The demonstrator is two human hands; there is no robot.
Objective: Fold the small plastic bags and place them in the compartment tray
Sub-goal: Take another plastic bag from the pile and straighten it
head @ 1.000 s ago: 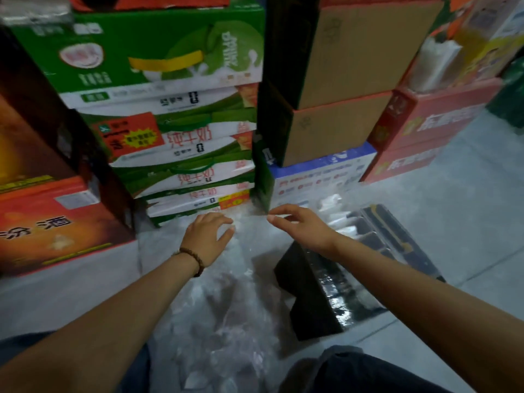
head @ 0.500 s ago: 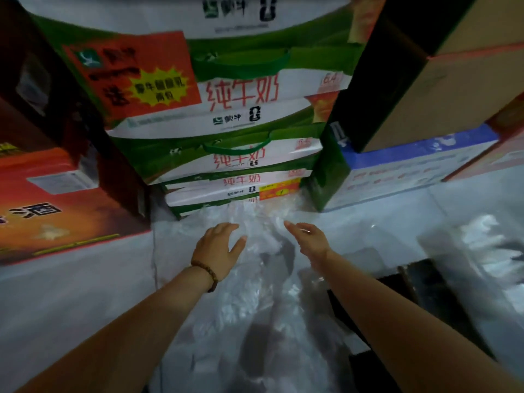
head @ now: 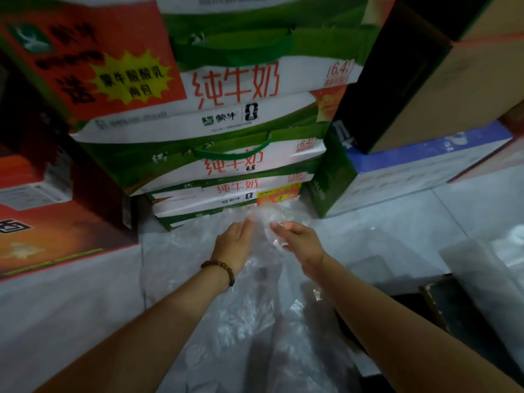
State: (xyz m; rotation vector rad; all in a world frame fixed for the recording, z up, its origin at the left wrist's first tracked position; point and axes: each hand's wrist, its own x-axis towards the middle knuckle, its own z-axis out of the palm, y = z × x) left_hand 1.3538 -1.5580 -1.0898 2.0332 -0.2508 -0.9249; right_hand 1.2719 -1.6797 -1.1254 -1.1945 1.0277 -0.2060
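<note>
- Clear plastic, thin and crumpled: the bags [head: 255,321] lie in a loose heap on the floor, running from the foot of the stacked milk cartons [head: 226,154] back toward the person.
- Judging by the look, the film is almost weightless, limp and slippery. Layers will likely slide and cling, so an edge or corner pinched from both sides seems the best hold.
- Left hand [head: 232,245], just in front of the cartons' lowest box, has straight fingers held together, with the tips on the film's far end.
- Right hand [head: 300,242], beside it and equally near the cartons, reaches into the same film. Glare hides whether the thumb pinches it.
- Single bags cannot be told apart in the heap.
- Well right of the cartons, a dark tray [head: 438,300] is mostly under more plastic; its compartments are hidden.
</note>
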